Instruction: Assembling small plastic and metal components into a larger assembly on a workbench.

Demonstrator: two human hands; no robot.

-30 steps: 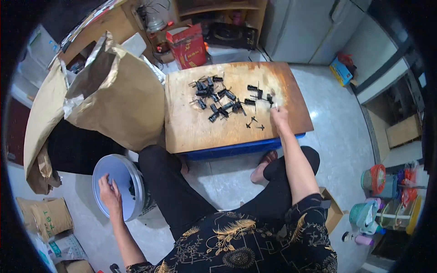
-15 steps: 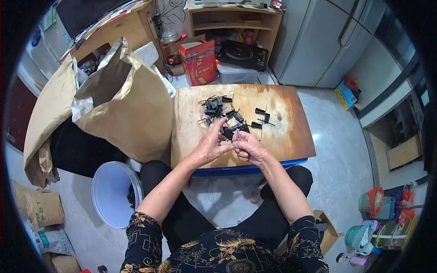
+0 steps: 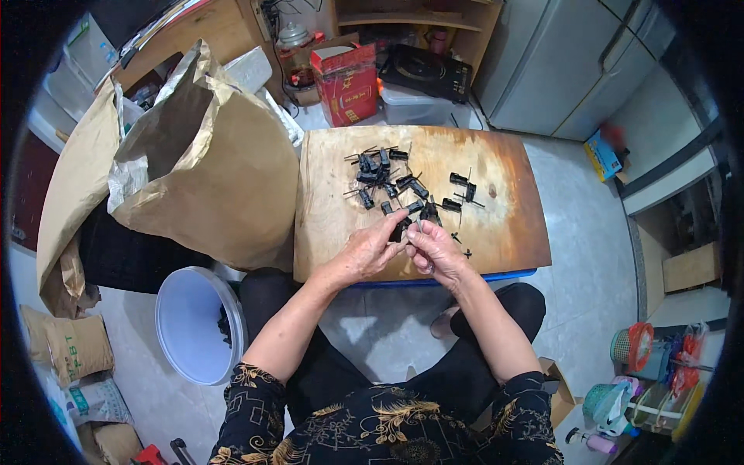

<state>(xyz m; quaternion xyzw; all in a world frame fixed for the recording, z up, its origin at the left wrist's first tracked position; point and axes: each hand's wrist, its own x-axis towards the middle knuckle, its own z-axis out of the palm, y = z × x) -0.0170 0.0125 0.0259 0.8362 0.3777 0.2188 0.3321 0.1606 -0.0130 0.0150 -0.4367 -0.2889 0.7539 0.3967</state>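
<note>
On the wooden board (image 3: 333, 225) in front of me lie several small black plastic parts (image 3: 380, 164) with thin rods sticking out, mostly heaped at its middle left. Over the near edge, my left hand (image 3: 368, 249) has its index finger stretched forward and its thumb curled in around a black part (image 3: 401, 230), partly hidden by the fingers. Touching it from the right, my right hand (image 3: 436, 252) pinches a thin greyish piece (image 3: 420, 226), too small to make out. More black parts (image 3: 431, 212) lie just beyond the fingertips.
Left of the board stands a large open brown paper sack (image 3: 217, 170). A white bucket (image 3: 200, 325) with black pieces inside is beside my left leg. Behind the board are a red box (image 3: 345, 85) and a black hot plate (image 3: 426, 71). Tiny black bits (image 3: 467, 253) lie right of my hand.
The view has shifted slightly. My fingertips have drawn closer together, and the left index finger and thumb have come nearer the right hand. Tiny black bits now show right of my right hand.
</note>
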